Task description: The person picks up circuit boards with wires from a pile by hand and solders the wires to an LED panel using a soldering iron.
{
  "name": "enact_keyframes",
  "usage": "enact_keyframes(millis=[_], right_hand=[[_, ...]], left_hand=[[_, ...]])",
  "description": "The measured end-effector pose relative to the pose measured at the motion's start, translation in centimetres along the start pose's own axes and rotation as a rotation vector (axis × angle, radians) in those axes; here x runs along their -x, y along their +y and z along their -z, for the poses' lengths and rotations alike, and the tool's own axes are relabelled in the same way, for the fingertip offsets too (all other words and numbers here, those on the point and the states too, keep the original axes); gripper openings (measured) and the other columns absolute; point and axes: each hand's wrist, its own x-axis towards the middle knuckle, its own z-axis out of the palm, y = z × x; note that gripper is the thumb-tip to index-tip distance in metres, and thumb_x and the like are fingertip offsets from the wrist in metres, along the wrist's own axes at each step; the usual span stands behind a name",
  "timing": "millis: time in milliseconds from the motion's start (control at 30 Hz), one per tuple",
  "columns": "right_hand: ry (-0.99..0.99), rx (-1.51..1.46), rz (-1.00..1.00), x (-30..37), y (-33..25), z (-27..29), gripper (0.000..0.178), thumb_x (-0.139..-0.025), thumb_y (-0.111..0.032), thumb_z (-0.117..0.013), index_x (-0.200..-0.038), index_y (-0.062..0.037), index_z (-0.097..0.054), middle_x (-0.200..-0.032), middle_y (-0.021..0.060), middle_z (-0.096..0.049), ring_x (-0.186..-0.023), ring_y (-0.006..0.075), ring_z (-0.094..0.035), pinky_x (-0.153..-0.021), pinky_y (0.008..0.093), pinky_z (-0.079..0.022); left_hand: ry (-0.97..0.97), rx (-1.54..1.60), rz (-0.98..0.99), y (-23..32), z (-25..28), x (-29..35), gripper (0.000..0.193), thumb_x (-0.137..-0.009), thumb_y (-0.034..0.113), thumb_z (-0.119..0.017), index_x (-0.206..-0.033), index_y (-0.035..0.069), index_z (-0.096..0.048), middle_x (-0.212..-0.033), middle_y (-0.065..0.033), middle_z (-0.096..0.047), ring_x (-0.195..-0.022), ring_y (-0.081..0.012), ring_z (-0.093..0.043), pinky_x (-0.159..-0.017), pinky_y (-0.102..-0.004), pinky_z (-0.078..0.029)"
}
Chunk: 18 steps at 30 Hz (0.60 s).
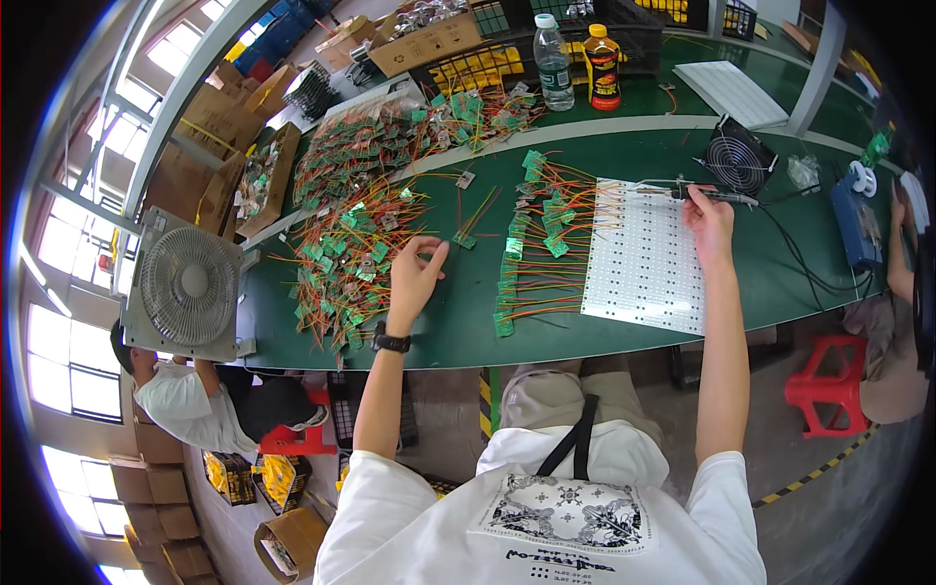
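One wired board (465, 240) lies just right of our left fingers (438, 258), curled loosely apart, its long axis slanting away rightward; our right fingers (696, 199), farther off, grip a soldering iron (729, 198).

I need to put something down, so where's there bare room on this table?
One patch lies near the front, between your left hand and the row of wired boards. Another lies between the white panel and the yellow-capped bottle. It's crowded on the left, under the board piles, and on the right, where cables run near the blue box.
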Motion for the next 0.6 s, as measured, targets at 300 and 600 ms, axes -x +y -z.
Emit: enact_keyframes(millis=[300,600], right_hand=[[-0.014,-0.036,-0.019,0.1,0.0,-0.2,0.014,-0.087,-0.012,-0.070,-0.090,0.0003,-0.065,-0.069,0.0059,-0.062,-0.053,0.0128,-0.055,-0.049,0.0257,-0.038],[-0.014,-0.003,-0.002,0.4,0.0,0.4,0.013,-0.087,-0.012,-0.070,-0.092,-0.0006,-0.064,-0.070,0.0051,-0.061,-0.053,0.0125,-0.055,-0.050,0.0254,-0.038]], left_hand=[[-0.201,0.074,-0.024,-0.9,-1.9,-7.2,0.019,-0.088,0.017,-0.069,-0.096,-0.001,-0.069,-0.082,-0.0044,-0.070,-0.061,-0.0084,-0.062,-0.054,-0.0230,-0.050],[0.344,-0.405,-0.205,1.8,-0.3,-13.9,0.038,-0.086,0.030,-0.066,-0.111,0.001,-0.062,-0.106,-0.0147,-0.067,-0.081,-0.0301,-0.068,-0.072,-0.0406,-0.052]])
